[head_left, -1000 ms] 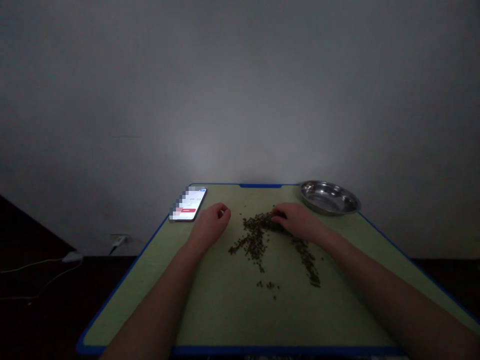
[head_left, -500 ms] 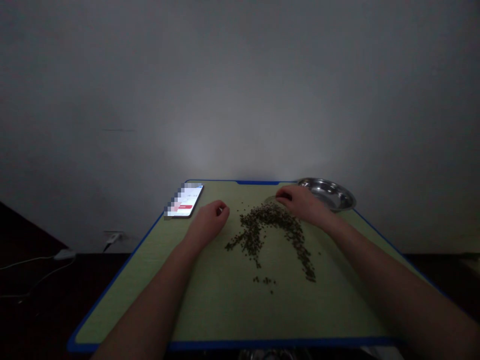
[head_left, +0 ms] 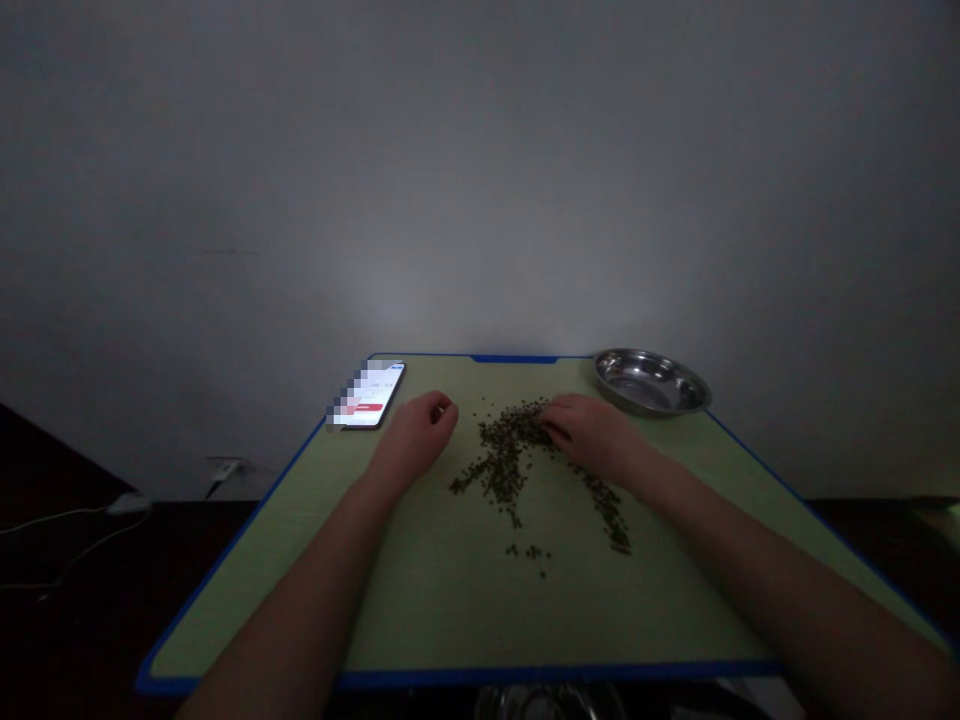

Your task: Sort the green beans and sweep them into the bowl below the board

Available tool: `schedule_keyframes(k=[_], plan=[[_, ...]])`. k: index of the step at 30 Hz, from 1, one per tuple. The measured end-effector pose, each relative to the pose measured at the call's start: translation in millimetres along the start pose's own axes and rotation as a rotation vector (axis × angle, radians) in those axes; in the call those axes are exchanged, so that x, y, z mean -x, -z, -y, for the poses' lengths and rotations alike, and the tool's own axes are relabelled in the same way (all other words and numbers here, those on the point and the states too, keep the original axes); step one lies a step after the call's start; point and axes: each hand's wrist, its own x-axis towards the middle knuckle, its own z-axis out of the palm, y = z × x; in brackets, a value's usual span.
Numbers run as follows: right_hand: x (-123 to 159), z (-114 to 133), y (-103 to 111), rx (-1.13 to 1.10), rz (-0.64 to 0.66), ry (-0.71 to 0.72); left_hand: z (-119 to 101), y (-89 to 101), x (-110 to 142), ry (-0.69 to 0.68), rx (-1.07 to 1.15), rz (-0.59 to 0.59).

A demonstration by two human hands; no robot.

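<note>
Small dark grains, like beans or seeds, lie in a loose, branching pile (head_left: 504,460) on the green table. My right hand (head_left: 592,435) is at the pile's upper right side, its fingertips pressed together down among the grains. What they pinch, if anything, is too small to make out. My left hand (head_left: 417,430) rests on the table left of the pile, with its fingers curled in and the thumb against them. Its inside is in shadow, so I cannot see what it holds.
A shiny metal bowl (head_left: 651,382) stands at the table's back right corner. A lit phone (head_left: 375,395) lies at the back left. Blue edging (head_left: 555,674) borders the table (head_left: 420,600), and a wall rises behind. A power strip (head_left: 129,504) with cords is at the left.
My right hand has come down and nearer from the pile's far edge beside the bowl, onto the grains. My left hand stays almost in place. The view has shifted slightly.
</note>
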Motion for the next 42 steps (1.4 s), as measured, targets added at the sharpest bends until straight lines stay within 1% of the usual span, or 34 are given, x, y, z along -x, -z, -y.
schedule_keyframes(k=[4, 6, 11, 14, 17, 21, 29, 32, 37, 42], plan=[[13.0, 8.1, 7.5, -0.039, 0.036, 0.038, 0.1, -0.9, -0.3, -0.020, 0.006, 0.002], [15.8, 8.6, 13.1, -0.069, 0.037, 0.035, -0.3, -1.4, -0.6, -0.013, 0.011, 0.009], [13.4, 2.5, 31.5, -0.174, 0.005, -0.047, -2.6, -1.2, -0.3, 0.003, 0.008, 0.012], [11.2, 0.3, 36.1, -0.244, 0.047, -0.087, -3.2, -1.2, 0.6, -0.014, 0.005, 0.020], [10.7, 0.1, 31.7, -0.291, 0.100, -0.105, -2.6, -2.0, 1.0, -0.020, -0.001, 0.021], [10.5, 2.3, 23.8, -0.314, 0.123, -0.124, -1.6, -2.8, 1.0, -0.019, 0.001, 0.033], [0.0, -2.0, 23.2, -0.372, 0.146, -0.170, -5.2, -1.9, 1.9, -0.022, -0.018, 0.046], [-4.6, 0.6, 19.6, -0.388, 0.169, -0.162, -5.4, -1.9, 1.7, -0.024, -0.020, 0.051], [-8.4, 11.6, 14.5, -0.403, 0.180, -0.124, -5.0, -2.5, 2.1, -0.021, -0.017, 0.062], [-7.6, 10.2, 10.9, -0.404, 0.180, -0.113, -5.7, -3.0, 2.6, -0.019, -0.021, 0.062]])
